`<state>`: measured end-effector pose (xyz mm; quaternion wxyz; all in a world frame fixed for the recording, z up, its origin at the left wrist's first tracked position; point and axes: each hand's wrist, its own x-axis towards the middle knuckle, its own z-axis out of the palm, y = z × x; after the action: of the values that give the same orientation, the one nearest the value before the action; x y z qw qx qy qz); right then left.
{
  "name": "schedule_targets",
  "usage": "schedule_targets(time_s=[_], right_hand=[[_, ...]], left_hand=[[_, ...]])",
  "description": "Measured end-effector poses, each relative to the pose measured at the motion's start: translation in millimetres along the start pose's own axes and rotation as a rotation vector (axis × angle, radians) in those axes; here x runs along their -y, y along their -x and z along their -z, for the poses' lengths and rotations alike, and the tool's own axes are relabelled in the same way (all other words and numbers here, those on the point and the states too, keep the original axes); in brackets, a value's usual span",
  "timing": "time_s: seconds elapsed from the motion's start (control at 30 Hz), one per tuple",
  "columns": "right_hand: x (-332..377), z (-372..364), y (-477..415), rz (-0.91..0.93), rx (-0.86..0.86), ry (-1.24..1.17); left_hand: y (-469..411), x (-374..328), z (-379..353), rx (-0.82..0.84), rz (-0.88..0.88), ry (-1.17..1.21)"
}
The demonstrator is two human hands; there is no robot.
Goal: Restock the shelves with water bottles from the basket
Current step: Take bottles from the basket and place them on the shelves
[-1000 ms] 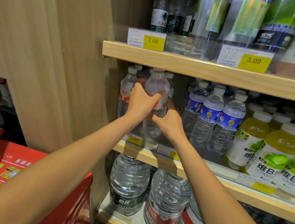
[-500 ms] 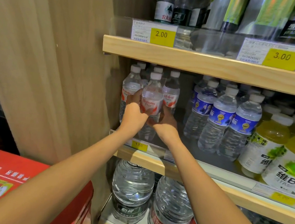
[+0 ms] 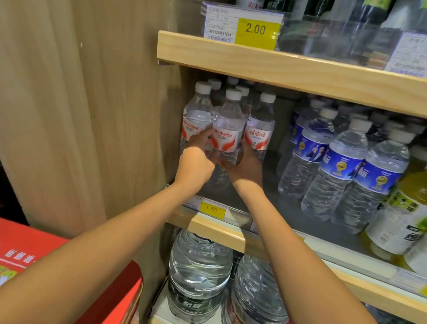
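Both hands are clamped on one water bottle. The left hand curls round its left flank with fingertips wedged up by the label, and the right hand cups the lower body from the other side. The bottle stands upright just ahead of the knuckles on the middle shelf, though the hands hide whether its base bears on the shelf.

This looks like the tail of a placing step. What remains is to let go cleanly and draw both hands straight back, then fetch another from the basket, which is not in view.

Space is tight. A red-labelled neighbour presses against the left fingers and a second neighbour sits beside the right hand, so a careless pull could tip either. The wooden side panel closes off the left. Further right, across a gap, stand blue-labelled bottles, then yellow-green drinks. The upper shelf board leaves little headroom above — large jugs sit below the wrists, and a red box lies under the left forearm.
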<state>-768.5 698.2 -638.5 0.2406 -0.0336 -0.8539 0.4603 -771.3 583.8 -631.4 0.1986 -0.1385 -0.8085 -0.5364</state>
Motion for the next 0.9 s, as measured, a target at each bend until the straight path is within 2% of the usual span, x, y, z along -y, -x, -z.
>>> schedule_targets(time_s=[0.27,0.43,0.57,0.7,0.9], right_hand=[[2.5,-1.6,-1.5,-0.009,0.006,-0.009],[2.8,-0.5,-0.6,-0.020,0.025,0.001],[4.5,0.7,1.2,-0.008,0.015,-0.008],[4.3,0.3,1.4,0.005,-0.001,-0.012],[1.9,1.8,0.5,0.004,0.004,-0.027]], left_hand=[[-1.5,0.0,2.0,-0.011,-0.030,0.012],[4.8,-4.0,10.9,-0.220,0.113,-0.129],[0.7,5.6,9.0,-0.138,0.198,-0.276],[-4.1,9.0,0.5,-0.221,0.000,-0.332],[-12.3,19.8,-3.3,-0.319,-0.063,-0.455]])
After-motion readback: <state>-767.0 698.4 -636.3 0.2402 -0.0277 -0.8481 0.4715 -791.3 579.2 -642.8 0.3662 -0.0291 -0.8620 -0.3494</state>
